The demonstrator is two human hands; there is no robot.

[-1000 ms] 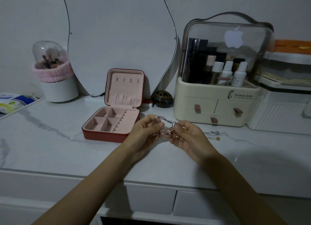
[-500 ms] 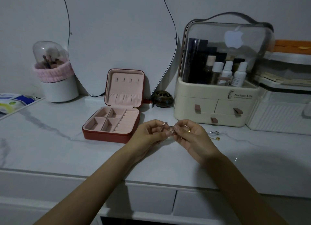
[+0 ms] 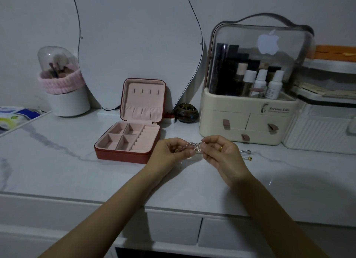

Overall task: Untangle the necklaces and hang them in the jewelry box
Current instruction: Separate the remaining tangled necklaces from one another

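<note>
Bare marble countertop (image 3: 57,161) lies left of the hands. Left hand (image 3: 169,151) and right hand (image 3: 221,153) both pinch the tangled silvery necklaces (image 3: 192,147), just right of the open jewelry box (image 3: 131,140).

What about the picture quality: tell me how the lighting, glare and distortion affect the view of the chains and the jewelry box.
Head view: dim, bluish light throughout; the tangled chains between the left hand and right hand are small and soft, links unreadable. The open jewelry box is clear enough to show its hooks. A bright apple-shaped reflection sits on the organizer lid. Wide-angle bending curves the tabletop edge.
</note>
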